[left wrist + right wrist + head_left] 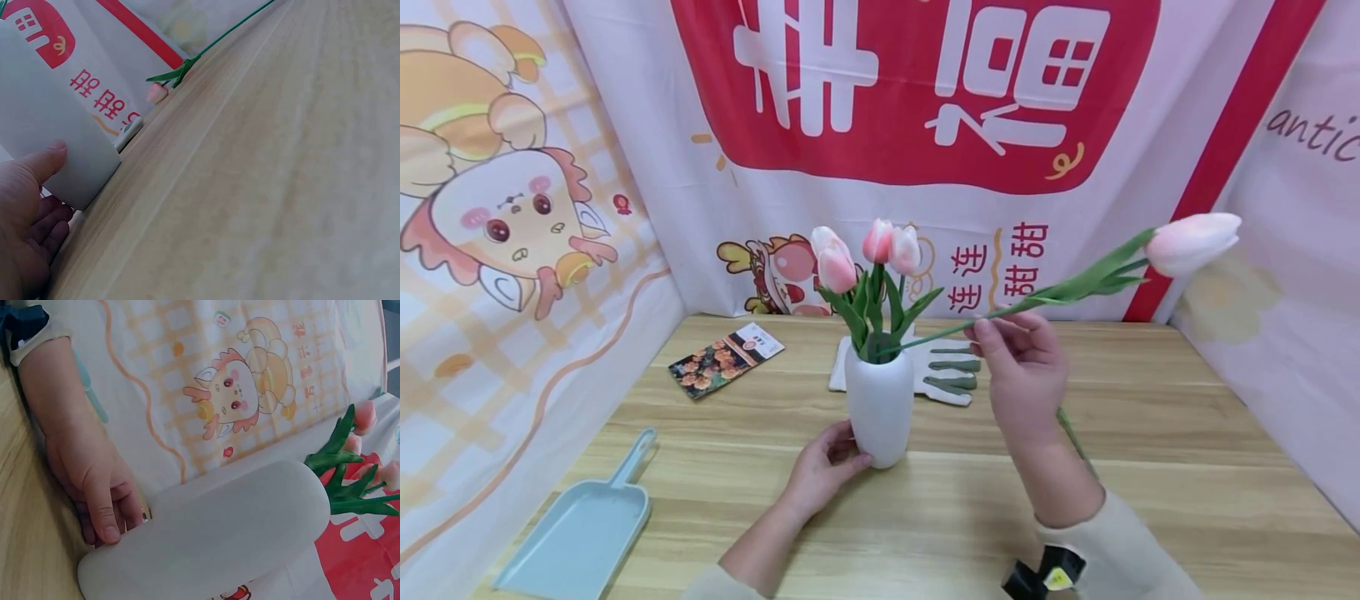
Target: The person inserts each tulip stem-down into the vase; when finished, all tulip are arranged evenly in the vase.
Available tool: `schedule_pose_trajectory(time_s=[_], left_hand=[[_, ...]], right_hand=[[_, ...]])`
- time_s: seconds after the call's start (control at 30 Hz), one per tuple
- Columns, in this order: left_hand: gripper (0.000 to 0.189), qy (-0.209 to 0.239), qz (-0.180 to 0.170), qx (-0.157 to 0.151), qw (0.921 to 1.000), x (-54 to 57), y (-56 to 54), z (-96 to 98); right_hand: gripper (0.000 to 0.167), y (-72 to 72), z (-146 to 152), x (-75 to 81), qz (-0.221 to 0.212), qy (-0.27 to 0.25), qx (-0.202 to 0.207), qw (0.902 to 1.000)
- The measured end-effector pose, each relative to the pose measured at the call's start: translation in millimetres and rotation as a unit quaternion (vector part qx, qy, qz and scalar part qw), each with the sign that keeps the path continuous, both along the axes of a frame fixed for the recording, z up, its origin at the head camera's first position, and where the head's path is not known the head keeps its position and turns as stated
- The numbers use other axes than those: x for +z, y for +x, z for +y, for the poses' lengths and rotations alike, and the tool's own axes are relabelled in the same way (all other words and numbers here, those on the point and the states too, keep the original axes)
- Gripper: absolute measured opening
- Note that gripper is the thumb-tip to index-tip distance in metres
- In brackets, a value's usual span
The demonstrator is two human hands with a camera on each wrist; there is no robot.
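A white vase point(880, 408) stands upright on the wooden table, holding several pink-and-white tulips point(835, 262) with green leaves. Its base is gripped from the left by my left hand point(826, 468), thumb on the near side; the left wrist view shows the thumb point(50, 161) against the white wall. Raised to the right of the vase, my right hand point(1026, 367) pinches the green stem of another tulip point(1193, 243). That stem slants down leftward, its lower end at the vase's mouth. The right wrist view shows the left hand point(100, 487) at the base, but not the right hand.
Behind the vase lie white-and-green gloves point(951, 379). A flower-picture packet point(726, 360) is at the back left, and a light blue dustpan point(580, 533) at the front left. Another tulip point(157, 94) lies on the table, mostly hidden in the head view. Printed cloths hang around the table.
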State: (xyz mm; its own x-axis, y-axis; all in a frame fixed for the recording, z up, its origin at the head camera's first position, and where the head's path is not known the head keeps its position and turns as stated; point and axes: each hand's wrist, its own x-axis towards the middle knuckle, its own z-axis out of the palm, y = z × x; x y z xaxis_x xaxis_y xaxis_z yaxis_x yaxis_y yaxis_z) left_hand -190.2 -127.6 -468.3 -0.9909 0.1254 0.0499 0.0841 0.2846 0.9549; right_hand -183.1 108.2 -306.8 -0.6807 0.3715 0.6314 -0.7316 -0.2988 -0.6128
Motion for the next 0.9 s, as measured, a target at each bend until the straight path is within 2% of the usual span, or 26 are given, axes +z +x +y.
schedule_pose_trajectory(time_s=[0.1, 0.27, 0.4, 0.6, 0.8, 0.9], left_hand=[[0.057, -0.008, -0.001, -0.002, 1.0, -1.7, -1.0, -0.9], [0.058, -0.011, 0.004, -0.004, 0.9999, -3.1, -1.9, -1.4], [0.056, 0.001, 0.008, -0.003, 1.0, -2.1, -1.3, -0.8], [0.057, 0.002, 0.01, -0.007, 0.9999, -2.1, -1.7, -0.7], [0.056, 0.002, 0.01, -0.005, 0.9999, -1.3, -0.8, -1.1], [0.056, 0.0, 0.012, -0.005, 0.9999, -2.1, -0.6, -0.8]], right_hand=[[0.026, -1.2, -7.7, 0.5, 0.0, 0.041, -0.004, 0.9992], [0.014, -6.1, -20.9, -0.6, -0.024, 0.119, -0.018, 0.9925], [0.02, -11.2, -29.9, -4.2, -0.038, 0.175, -0.035, 0.9832], [0.018, -13.2, -38.3, -9.9, -0.071, 0.24, -0.046, 0.9671], [0.019, -12.5, -40.0, -13.0, -0.141, 0.282, -0.038, 0.9483], [0.02, -12.5, -39.9, -15.0, -0.151, 0.295, -0.039, 0.9428]])
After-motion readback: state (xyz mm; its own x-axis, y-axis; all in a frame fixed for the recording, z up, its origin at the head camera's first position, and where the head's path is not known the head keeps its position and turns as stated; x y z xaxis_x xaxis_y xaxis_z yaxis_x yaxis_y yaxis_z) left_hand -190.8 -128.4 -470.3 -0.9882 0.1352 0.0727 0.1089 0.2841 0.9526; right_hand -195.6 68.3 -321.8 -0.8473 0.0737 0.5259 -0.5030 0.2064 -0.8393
